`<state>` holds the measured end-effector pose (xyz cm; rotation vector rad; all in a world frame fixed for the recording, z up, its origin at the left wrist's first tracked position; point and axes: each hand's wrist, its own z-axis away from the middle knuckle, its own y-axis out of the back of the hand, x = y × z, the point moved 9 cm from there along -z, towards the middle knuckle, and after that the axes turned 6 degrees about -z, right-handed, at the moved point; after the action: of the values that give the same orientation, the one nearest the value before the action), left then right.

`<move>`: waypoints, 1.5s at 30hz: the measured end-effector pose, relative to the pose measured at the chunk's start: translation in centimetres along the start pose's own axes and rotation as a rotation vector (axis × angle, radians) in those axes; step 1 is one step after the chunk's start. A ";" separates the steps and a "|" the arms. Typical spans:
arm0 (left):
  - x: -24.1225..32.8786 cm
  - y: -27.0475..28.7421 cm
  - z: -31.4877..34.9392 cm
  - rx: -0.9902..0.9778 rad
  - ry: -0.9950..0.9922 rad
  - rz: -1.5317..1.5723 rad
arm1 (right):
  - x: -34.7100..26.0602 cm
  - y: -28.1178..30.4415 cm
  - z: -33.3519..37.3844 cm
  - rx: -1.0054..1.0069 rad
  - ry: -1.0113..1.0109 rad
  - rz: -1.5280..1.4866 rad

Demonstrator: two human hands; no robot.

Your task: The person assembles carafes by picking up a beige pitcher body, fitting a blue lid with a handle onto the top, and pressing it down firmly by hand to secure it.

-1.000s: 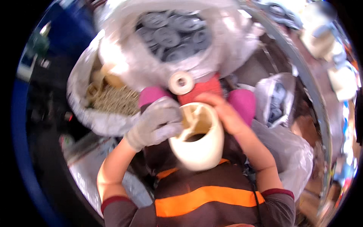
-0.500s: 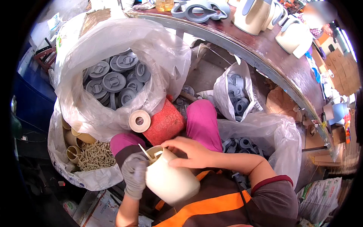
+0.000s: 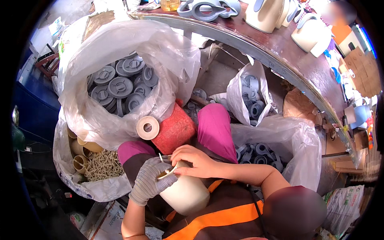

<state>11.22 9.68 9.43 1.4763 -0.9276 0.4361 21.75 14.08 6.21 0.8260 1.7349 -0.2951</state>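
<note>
A cream plastic jug body rests tilted against my lap, its open mouth toward my knees. My left hand, in a grey knit glove, is closed on the mouth's left side, with the thumb across the rim. My bare right hand grips the rim's far right side with bent fingers. Between the hands a thin pale strip sticks up at the mouth; which hand holds it, I cannot tell. The jug's inside is mostly hidden by my fingers. Beyond it, a cream ring leans by a red block-like object.
Grey round lids fill a plastic bag at the far left. Below it, a sack holds cream cups and small pale pegs. Grey parts lie in bags at right. Finished-looking jugs stand on the table.
My left hand has moved from the jug's side up onto its rim, thumb now over the edge. My right hand's fingers have drawn in closer along the rim.
</note>
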 end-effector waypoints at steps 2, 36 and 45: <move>-1.3 0.2 0.4 0.110 0.026 0.127 | -0.4 -0.6 -0.4 -0.056 0.092 -0.014; -8.5 -6.6 -1.0 -0.125 0.689 1.074 | 33.0 15.1 33.8 -0.237 -0.781 1.291; -11.2 -9.0 -0.1 -0.064 0.774 1.389 | 10.2 23.8 20.2 0.640 -0.944 -0.240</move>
<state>11.32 12.05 -4.74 0.2786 -1.1548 1.7914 51.25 23.33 -4.90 0.7273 0.8230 -1.2303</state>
